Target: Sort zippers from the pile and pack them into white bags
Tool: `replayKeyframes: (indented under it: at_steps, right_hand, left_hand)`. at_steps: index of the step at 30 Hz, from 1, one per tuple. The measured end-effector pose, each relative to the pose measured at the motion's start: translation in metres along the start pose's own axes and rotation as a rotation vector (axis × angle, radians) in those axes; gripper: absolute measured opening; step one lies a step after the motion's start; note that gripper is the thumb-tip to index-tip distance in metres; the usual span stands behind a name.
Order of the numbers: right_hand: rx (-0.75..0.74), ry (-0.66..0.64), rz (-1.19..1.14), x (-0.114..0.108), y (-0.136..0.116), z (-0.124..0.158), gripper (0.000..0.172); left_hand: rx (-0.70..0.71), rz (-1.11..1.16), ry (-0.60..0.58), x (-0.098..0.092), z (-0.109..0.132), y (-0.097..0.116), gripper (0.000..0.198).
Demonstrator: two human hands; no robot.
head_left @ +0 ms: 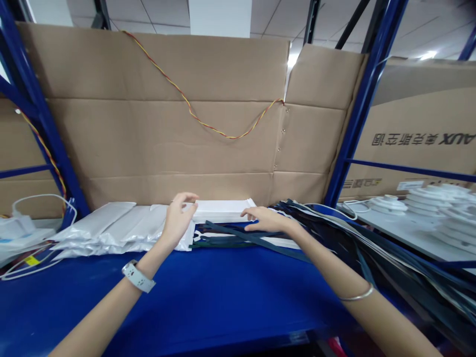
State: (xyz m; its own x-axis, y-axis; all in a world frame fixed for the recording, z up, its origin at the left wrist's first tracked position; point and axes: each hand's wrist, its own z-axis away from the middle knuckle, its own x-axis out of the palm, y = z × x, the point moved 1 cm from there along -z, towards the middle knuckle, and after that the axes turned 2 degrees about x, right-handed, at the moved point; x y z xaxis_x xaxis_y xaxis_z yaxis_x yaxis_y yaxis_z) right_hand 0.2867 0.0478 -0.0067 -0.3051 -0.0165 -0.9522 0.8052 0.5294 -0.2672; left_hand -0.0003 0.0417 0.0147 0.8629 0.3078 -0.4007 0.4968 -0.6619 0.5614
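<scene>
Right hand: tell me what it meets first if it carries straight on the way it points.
The right hand would probably meet the flat white stack first, just past its fingertips, though depth is hard to judge from this view.

AUX point(449, 139), upside down, on a cardboard carton point(416, 119)

Blue metal shelf point(223, 297) w/ white plastic-wrapped packs point(111, 228) & dark green straps point(238, 238) lying flat on top
</scene>
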Motion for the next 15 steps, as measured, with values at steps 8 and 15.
replayKeyframes:
  at_steps: [8, 15]
  right_hand:
    - [-0.107, 0.013, 0.1, 0.049, -0.027, -0.029, 0.027]
    - [-0.263, 0.013, 0.012, 0.061, -0.034, -0.023, 0.01]
  left_hand:
    - [0.166, -0.242, -0.863, 0.016, 0.043, -0.017, 0.018]
    - [0.223, -0.68, -0.72, 0.028, 0.064, -0.016, 0.036]
